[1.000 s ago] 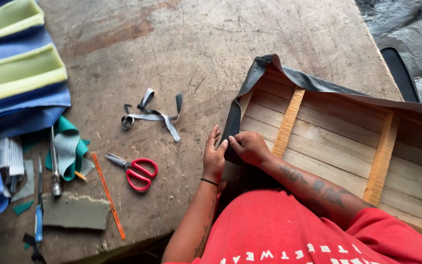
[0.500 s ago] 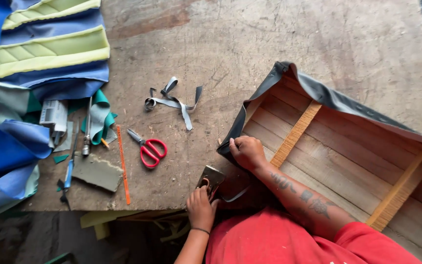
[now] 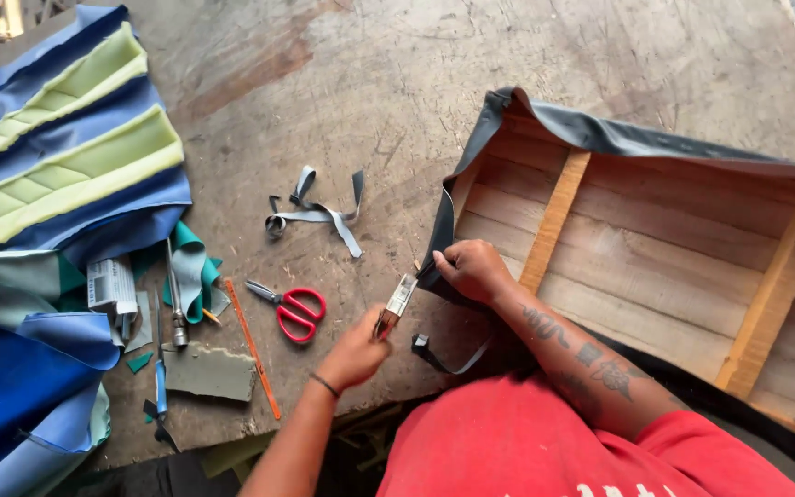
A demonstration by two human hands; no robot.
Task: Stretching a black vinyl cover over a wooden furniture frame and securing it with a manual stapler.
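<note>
1. We see the left hand point(image 3: 356, 350) closed around a small metal stapler point(image 3: 396, 304), whose nose points at the corner of the grey fabric point(image 3: 600, 133).
2. The right hand point(image 3: 471, 270) pinches that fabric together against the near corner of the wooden frame point(image 3: 655, 258), which lies slats-up on the right of the table point(image 3: 397, 110).
3. We note a loose grey strip point(image 3: 434, 357) hanging just below the hands at the table's edge.
4. Red-handled scissors point(image 3: 292, 308) lie left of the stapler, near an orange pencil point(image 3: 252, 348).
5. Curled grey offcuts point(image 3: 316, 213) sit further up, and a blue and green cushion cover point(image 3: 66, 166) fills the left side.
</note>
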